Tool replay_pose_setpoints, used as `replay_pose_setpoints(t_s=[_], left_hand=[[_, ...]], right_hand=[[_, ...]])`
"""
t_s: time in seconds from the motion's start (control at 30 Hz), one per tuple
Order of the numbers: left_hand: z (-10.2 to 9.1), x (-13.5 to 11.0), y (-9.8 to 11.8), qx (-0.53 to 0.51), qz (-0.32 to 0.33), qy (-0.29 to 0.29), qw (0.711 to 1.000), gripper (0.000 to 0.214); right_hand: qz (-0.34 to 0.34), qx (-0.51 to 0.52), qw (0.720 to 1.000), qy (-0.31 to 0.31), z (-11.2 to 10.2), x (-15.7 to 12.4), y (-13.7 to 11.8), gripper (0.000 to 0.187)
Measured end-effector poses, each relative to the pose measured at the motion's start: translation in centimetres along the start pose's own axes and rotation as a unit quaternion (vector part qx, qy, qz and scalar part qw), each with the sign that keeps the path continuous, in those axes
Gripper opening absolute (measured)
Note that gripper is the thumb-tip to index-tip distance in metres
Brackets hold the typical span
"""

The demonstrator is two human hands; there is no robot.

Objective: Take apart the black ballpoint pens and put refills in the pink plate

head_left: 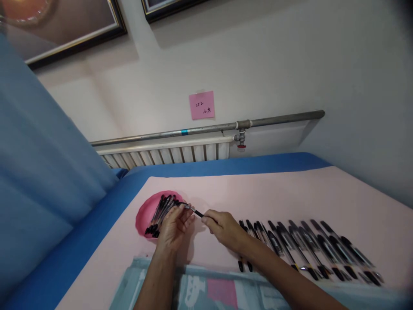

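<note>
My left hand [174,226] is closed on the body of a black pen [189,207], just right of a pink dish [145,213] that holds a bundle of black pens [161,213]. My right hand [224,228] pinches a small black cap or tip [199,213] at the pen's right end. The two hands sit close together over the pink table cover [258,193]. To the right of my right forearm, several black pens [309,247] lie side by side in a row.
A printed sheet or bag [200,288] lies at the near table edge under my forearms. Blue cloth [97,224] borders the pink cover on the left and back. Behind are a radiator [167,154], a pipe [274,120], a pink note [201,104] on the wall and a blue curtain [41,163].
</note>
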State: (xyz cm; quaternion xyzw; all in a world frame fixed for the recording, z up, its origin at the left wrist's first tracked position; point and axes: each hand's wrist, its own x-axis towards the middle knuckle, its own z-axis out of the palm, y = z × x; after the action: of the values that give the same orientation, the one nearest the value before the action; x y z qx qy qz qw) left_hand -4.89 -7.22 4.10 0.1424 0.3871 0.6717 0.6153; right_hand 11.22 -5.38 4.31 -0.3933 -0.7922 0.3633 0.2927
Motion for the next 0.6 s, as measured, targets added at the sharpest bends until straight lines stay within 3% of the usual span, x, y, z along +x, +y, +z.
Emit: replay_pose_setpoints(t_s=[0.13,0.33,0.6], left_hand=[[0.0,-0.1,0.0,0.019,0.007,-0.016,1.0,0.016],[0.5,-0.9,-0.8,0.143,0.048,-0.054,0.987,0.022],[0.9,-1.2,-1.7,0.153,0.038,-0.084,0.984,0.023]], right_hand=[[0.001,0.002,1.0,0.001,0.0,0.0,0.1,0.024],[-0.012,-0.028,0.999,0.014,0.4,-0.2,0.4,0.022],[-0.003,-0.06,0.997,0.042,0.8,-0.6,-0.2,0.011]])
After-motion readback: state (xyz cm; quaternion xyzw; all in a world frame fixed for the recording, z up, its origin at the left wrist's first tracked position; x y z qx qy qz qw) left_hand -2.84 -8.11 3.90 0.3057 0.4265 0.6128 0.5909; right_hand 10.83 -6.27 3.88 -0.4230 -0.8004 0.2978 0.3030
